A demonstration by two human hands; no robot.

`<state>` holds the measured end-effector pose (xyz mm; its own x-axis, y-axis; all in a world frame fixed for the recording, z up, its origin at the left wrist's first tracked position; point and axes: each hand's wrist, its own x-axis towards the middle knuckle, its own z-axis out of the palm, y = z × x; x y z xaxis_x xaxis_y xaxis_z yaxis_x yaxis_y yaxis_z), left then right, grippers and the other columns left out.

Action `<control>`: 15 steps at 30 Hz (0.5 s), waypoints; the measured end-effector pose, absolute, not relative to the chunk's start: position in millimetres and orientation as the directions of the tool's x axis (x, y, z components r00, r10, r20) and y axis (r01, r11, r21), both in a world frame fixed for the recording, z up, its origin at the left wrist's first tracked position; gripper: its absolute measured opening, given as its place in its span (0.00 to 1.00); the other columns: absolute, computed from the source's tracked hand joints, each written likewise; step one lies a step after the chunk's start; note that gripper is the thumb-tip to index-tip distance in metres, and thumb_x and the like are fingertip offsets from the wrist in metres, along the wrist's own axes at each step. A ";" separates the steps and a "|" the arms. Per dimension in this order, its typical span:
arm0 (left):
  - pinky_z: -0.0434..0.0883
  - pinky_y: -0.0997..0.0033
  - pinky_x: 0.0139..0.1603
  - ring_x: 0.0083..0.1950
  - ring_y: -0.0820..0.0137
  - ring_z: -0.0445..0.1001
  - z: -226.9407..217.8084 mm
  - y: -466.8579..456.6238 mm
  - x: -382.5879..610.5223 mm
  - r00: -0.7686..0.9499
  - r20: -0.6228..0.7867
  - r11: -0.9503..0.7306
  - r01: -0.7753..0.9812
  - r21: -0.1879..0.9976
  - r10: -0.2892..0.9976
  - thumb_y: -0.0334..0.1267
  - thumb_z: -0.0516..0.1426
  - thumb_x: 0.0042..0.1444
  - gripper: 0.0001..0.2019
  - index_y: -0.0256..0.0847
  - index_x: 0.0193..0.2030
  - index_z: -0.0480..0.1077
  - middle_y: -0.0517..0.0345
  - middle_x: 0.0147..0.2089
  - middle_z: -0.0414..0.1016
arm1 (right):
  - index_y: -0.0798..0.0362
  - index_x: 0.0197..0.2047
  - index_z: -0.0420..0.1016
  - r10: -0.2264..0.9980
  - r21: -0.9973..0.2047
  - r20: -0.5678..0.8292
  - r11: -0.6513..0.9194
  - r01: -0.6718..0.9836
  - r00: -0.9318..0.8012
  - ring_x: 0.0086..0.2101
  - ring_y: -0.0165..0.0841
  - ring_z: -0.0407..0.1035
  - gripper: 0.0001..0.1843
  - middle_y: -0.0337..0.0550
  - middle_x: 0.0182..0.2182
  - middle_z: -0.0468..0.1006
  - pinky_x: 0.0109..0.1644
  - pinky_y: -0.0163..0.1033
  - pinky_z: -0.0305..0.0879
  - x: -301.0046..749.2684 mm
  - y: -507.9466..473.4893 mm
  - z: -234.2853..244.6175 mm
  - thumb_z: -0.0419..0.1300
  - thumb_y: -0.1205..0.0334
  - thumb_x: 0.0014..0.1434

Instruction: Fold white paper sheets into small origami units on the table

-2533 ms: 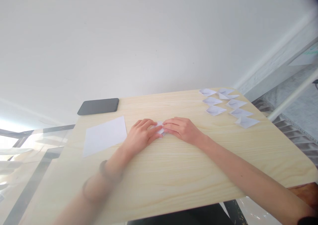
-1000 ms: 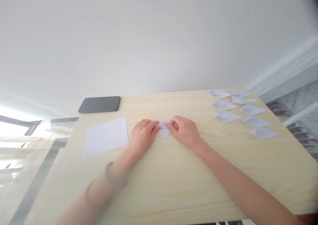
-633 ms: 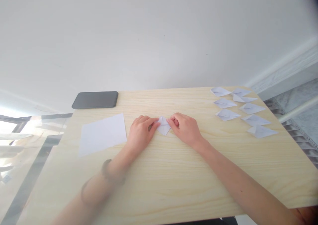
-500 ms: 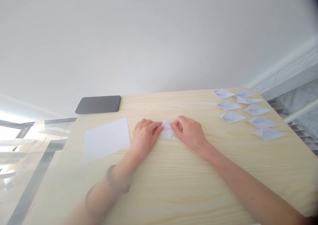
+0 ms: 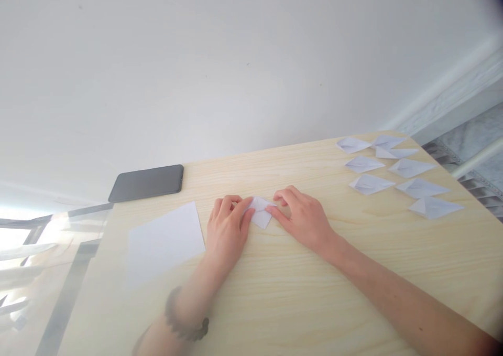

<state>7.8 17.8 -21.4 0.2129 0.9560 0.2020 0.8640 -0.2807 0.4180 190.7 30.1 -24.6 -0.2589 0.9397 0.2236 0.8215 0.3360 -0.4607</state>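
Note:
A small folded piece of white paper (image 5: 261, 217) lies on the table between my two hands, creases showing on its upper face. My left hand (image 5: 228, 225) pinches its left corner between thumb and fingers. On the opposite side my right hand (image 5: 301, 214) has its thumb pressed at the paper's right corner, the index finger curled just above. Part of each side corner is hidden under my fingertips. A dark beaded bracelet (image 5: 184, 316) circles my left wrist.
Left of my hands lies a flat sheet of white paper (image 5: 165, 240), with a black phone (image 5: 147, 183) behind it. Several folded white paper pieces (image 5: 371, 184) sit in two rows at the table's (image 5: 334, 303) far right. A pale wall (image 5: 236, 73) rises behind the table.
The view has tilted slightly. The folded paper's top looks wider and more spread between my hands, and my right index finger has lifted a little from my thumb.

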 end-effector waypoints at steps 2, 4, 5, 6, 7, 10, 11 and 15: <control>0.66 0.64 0.42 0.44 0.64 0.64 -21.2 18.1 7.9 0.211 0.204 -0.277 0.875 0.398 0.956 0.41 0.50 0.59 0.13 0.45 0.49 0.68 0.52 0.45 0.66 | 0.52 0.37 0.67 0.943 -0.467 0.216 0.328 0.821 -0.254 0.31 0.31 0.68 0.13 0.42 0.33 0.73 0.34 0.36 0.58 190.6 29.5 -24.5 0.52 0.51 0.58; 0.67 0.64 0.41 0.44 0.64 0.65 -20.5 19.7 8.3 0.201 0.191 -0.262 0.884 0.388 0.961 0.43 0.52 0.58 0.14 0.45 0.49 0.68 0.52 0.46 0.67 | 0.52 0.37 0.67 0.950 -0.482 0.194 0.311 0.819 -0.247 0.32 0.31 0.69 0.11 0.40 0.33 0.73 0.35 0.36 0.58 190.0 31.1 -23.1 0.51 0.53 0.59; 0.67 0.64 0.41 0.45 0.64 0.66 -20.1 21.3 8.6 0.193 0.180 -0.250 0.885 0.393 0.965 0.44 0.52 0.57 0.14 0.46 0.48 0.68 0.53 0.45 0.67 | 0.52 0.36 0.67 0.953 -0.487 0.179 0.302 0.819 -0.245 0.32 0.30 0.69 0.11 0.39 0.33 0.73 0.34 0.36 0.58 189.4 33.2 -22.0 0.51 0.54 0.59; 0.67 0.65 0.41 0.45 0.64 0.66 -19.5 23.4 8.9 0.181 0.169 -0.235 0.884 0.404 0.969 0.45 0.53 0.56 0.14 0.45 0.47 0.68 0.53 0.45 0.68 | 0.51 0.36 0.67 0.956 -0.491 0.161 0.294 0.820 -0.246 0.32 0.30 0.69 0.10 0.39 0.33 0.73 0.34 0.36 0.58 188.6 36.2 -20.7 0.52 0.54 0.59; 0.67 0.65 0.40 0.44 0.64 0.67 -18.8 26.0 9.2 0.165 0.160 -0.219 0.881 0.419 0.973 0.45 0.53 0.56 0.13 0.45 0.46 0.69 0.54 0.43 0.68 | 0.51 0.35 0.67 0.958 -0.494 0.143 0.287 0.820 -0.249 0.31 0.30 0.69 0.10 0.38 0.33 0.73 0.33 0.35 0.57 187.5 39.9 -19.4 0.52 0.54 0.58; 0.67 0.68 0.35 0.41 0.66 0.69 -16.6 34.4 9.5 0.117 0.127 -0.163 0.871 0.463 0.985 0.44 0.54 0.55 0.11 0.44 0.43 0.68 0.56 0.42 0.70 | 0.50 0.34 0.67 0.958 -0.514 0.097 0.281 0.810 -0.270 0.31 0.29 0.69 0.08 0.36 0.34 0.74 0.30 0.34 0.56 183.1 51.6 -16.9 0.54 0.55 0.57; 0.67 0.69 0.34 0.40 0.67 0.70 -16.2 36.6 9.3 0.107 0.118 -0.151 0.866 0.478 0.987 0.44 0.55 0.55 0.11 0.44 0.43 0.68 0.56 0.42 0.70 | 0.50 0.35 0.67 0.956 -0.517 0.106 0.288 0.806 -0.274 0.33 0.30 0.69 0.08 0.37 0.35 0.73 0.31 0.34 0.57 181.4 54.2 -16.9 0.54 0.55 0.57; 0.66 0.69 0.34 0.36 0.69 0.70 -16.6 40.0 7.2 0.069 0.090 -0.108 0.826 0.553 0.993 0.45 0.56 0.53 0.11 0.44 0.40 0.67 0.59 0.37 0.71 | 0.50 0.41 0.67 0.945 -0.493 0.184 0.326 0.807 -0.269 0.35 0.31 0.69 0.12 0.41 0.39 0.72 0.36 0.36 0.59 176.1 54.1 -19.7 0.52 0.54 0.58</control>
<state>7.2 40.0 -16.6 0.0693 0.9935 0.0904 0.8263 -0.1079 0.5528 176.1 54.1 -19.7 -0.2693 0.9454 0.1837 0.8070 0.3256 -0.4927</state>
